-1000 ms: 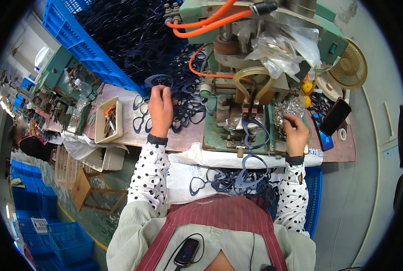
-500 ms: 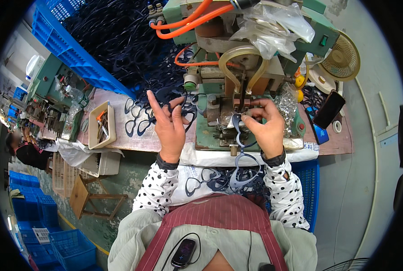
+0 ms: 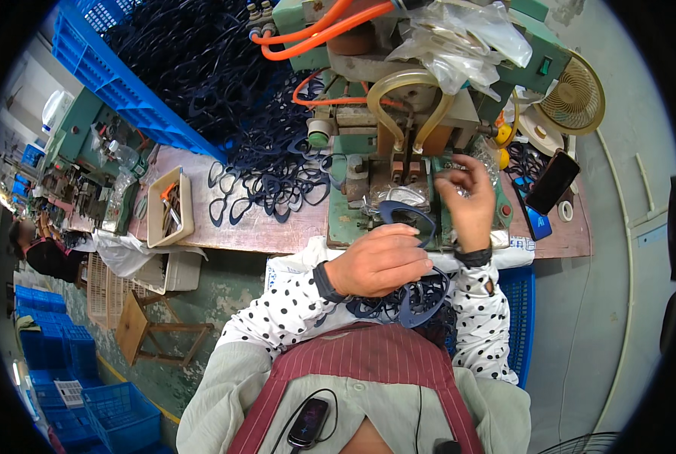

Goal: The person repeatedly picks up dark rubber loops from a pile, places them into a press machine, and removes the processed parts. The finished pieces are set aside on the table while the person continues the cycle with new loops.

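My left hand (image 3: pixel 380 262) is closed round the middle of a dark blue eyeglass frame (image 3: pixel 408 315), just in front of the small press (image 3: pixel 359 181). One rim of the frame shows above my fingers, close to the press's clamp area; the other hangs below them over the lap. My right hand (image 3: pixel 468 203) is raised at the press's right side, off the frame. Its fingers are bent and apart, with nothing visible in them. Many dark blue eyeglass frames (image 3: pixel 277 185) lie heaped left of the press.
A blue crate (image 3: pixel 137 113) full of frames stands back left, beside a cream tray (image 3: pixel 192 219) of tools. Orange hoses (image 3: pixel 315 47) cross above. At right are phones (image 3: pixel 554 184), a fan (image 3: pixel 573 94) and a tape roll (image 3: pixel 565 211). More frames rest on the lap.
My left hand has come from the frame heap rightward and down onto the eyeglass frame. My right hand has let go of that frame and shifted right. The frame's upper rim has turned.
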The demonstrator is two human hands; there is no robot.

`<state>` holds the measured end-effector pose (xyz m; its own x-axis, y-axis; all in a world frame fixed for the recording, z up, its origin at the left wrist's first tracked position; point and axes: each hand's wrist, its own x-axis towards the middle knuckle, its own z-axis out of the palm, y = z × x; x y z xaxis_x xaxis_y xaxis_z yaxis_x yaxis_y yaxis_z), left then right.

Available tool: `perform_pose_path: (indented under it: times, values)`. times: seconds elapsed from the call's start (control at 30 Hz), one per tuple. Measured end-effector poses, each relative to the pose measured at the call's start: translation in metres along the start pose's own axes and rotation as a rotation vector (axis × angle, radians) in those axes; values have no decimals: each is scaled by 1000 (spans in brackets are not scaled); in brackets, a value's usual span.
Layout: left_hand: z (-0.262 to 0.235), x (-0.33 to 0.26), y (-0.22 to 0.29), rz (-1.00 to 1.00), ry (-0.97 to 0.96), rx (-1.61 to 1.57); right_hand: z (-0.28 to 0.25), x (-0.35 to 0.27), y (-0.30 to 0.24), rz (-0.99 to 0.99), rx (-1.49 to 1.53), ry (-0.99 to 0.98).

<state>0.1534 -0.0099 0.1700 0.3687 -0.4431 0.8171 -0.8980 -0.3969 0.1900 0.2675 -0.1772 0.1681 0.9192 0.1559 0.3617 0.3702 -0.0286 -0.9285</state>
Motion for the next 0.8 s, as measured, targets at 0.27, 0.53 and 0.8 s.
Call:
perform_pose_path:
  times: [0.27,0.53,0.8]
  values:
    - [10,-10,-18,-40,-33,-57,-68,3,62,-1,-514,315]
    - [7,-6,-11,-87,-26,-22,-78,-12,69,-114,-1083,41]
    - [8,-9,-3,-124,-39,107,-77,-7,107,-87,-781,105]
